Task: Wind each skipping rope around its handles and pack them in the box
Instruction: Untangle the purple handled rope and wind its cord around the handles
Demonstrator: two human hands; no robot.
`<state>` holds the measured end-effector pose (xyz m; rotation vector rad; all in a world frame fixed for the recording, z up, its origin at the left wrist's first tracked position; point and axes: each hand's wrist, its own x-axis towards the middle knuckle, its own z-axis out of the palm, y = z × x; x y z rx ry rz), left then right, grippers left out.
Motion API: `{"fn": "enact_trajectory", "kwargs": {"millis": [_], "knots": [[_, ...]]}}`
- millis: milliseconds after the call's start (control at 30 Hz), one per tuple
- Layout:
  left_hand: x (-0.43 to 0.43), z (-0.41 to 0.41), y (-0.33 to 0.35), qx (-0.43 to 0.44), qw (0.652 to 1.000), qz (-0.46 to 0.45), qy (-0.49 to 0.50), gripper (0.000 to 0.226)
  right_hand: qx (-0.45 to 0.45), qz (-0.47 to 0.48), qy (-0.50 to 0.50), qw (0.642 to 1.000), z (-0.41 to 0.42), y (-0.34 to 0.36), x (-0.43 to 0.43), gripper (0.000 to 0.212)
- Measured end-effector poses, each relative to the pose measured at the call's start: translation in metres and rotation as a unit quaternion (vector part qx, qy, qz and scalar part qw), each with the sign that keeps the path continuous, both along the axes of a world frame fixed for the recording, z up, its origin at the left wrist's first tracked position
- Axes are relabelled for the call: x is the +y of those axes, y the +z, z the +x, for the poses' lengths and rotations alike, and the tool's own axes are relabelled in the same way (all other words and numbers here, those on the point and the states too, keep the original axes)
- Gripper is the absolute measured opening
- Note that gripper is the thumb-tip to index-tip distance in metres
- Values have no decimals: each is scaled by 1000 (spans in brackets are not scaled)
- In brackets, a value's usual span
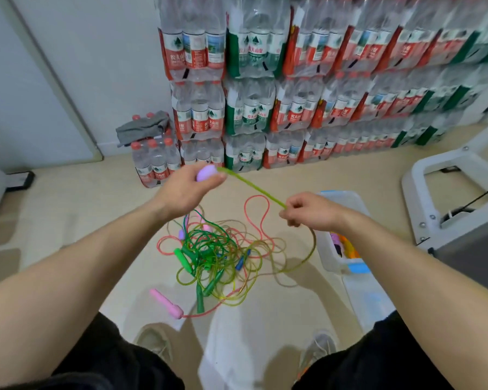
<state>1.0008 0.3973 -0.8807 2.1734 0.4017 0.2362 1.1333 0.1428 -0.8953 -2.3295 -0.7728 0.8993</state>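
My left hand point(185, 190) grips a purple handle point(206, 173) of a skipping rope. Its yellow-green cord point(251, 187) runs taut down to my right hand point(310, 211), which pinches it. Below my hands a tangled heap of ropes point(217, 254) lies on the floor, with green handles point(183, 258), a blue handle point(240, 263) and a pink handle point(166, 304). A clear plastic box point(326, 254) with blue clips stands at the right of the heap, with a few coloured things inside.
Stacked packs of bottled water point(293, 80) line the far wall. A grey cloth point(144, 126) lies on a low pack at the left. A white frame point(451, 198) stands at the right. My shoes point(155, 342) are at the bottom.
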Motion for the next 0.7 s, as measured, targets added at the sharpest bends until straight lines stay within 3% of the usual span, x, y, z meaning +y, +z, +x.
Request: {"fn": "enact_trajectory", "kwargs": {"millis": [67, 133, 200, 300, 467, 567, 633, 700], "knots": [[9, -1, 12, -30, 993, -79, 79, 26, -76, -139, 25, 987, -1, -6, -8, 33], [24, -5, 22, -23, 989, -88, 117, 29, -26, -177, -4, 984, -5, -9, -18, 26], [34, -12, 19, 32, 991, -73, 106, 33, 106, -89, -83, 987, -13, -5, -18, 23], [24, -21, -1, 101, 988, -106, 56, 31, 197, 90, -164, 962, -25, 12, 0, 24], [-16, -15, -21, 126, 977, -146, -86, 28, 310, 334, -256, 852, -37, 30, 31, 22], [-40, -15, -29, 134, 967, -174, -125, 43, 353, 402, -302, 789, -35, 34, 47, 22], [-48, -15, -34, 135, 966, -181, -124, 51, 353, 422, -314, 774, -30, 33, 56, 23], [-49, -12, -34, 130, 972, -162, -109, 38, 339, 436, -321, 770, -24, 31, 63, 24]]}}
